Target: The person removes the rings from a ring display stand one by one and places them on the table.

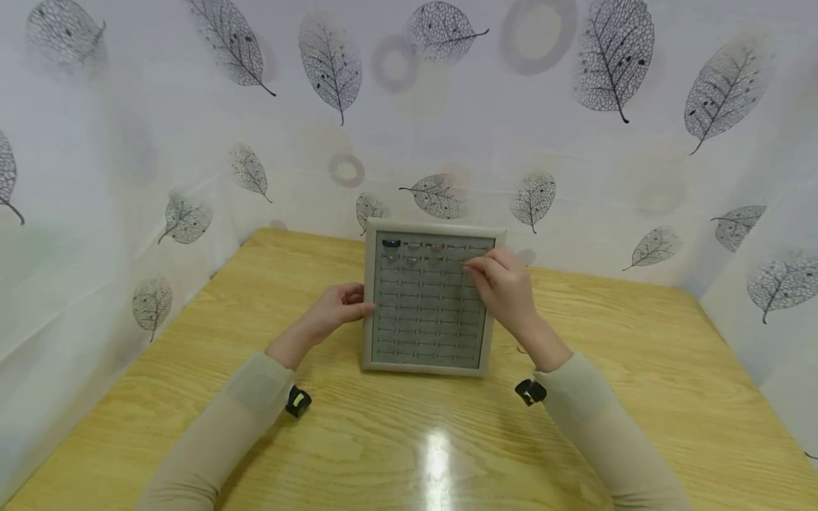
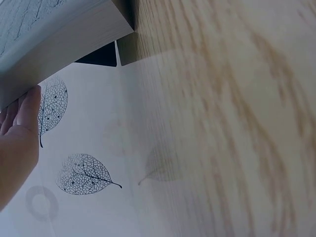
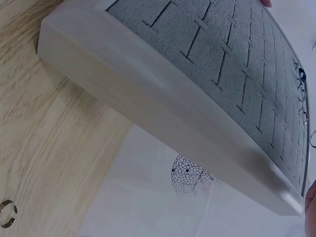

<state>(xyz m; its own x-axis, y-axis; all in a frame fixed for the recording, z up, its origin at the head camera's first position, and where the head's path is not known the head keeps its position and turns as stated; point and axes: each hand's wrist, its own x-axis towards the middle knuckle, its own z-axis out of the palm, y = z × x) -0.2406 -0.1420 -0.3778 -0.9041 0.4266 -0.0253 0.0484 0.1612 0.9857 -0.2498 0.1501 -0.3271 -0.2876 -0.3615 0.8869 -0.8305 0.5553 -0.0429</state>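
Observation:
A ring display board [image 1: 428, 298] with a pale frame and grey slotted padding stands upright, leaning back slightly. My left hand [image 1: 336, 310] grips its left edge, thumb on the front and fingers curled behind; the left wrist view shows this hand [image 2: 19, 131] at the frame's side. Several rings sit in the top two rows at the left, among them a dark blue ring [image 1: 391, 243]. At the upper right slots, my right hand [image 1: 508, 287] pinches a small ring between thumb and fingertips, mostly hidden. In the right wrist view a thin ring [image 3: 313, 138] shows near that hand [image 3: 310, 210].
A silver open-ended ring [image 3: 7, 214] lies on the wooden table [image 1: 396, 433], right of the board. Behind the table hangs a white cloth [image 1: 447, 135] with a leaf print. A black support [image 2: 101, 55] shows behind the board.

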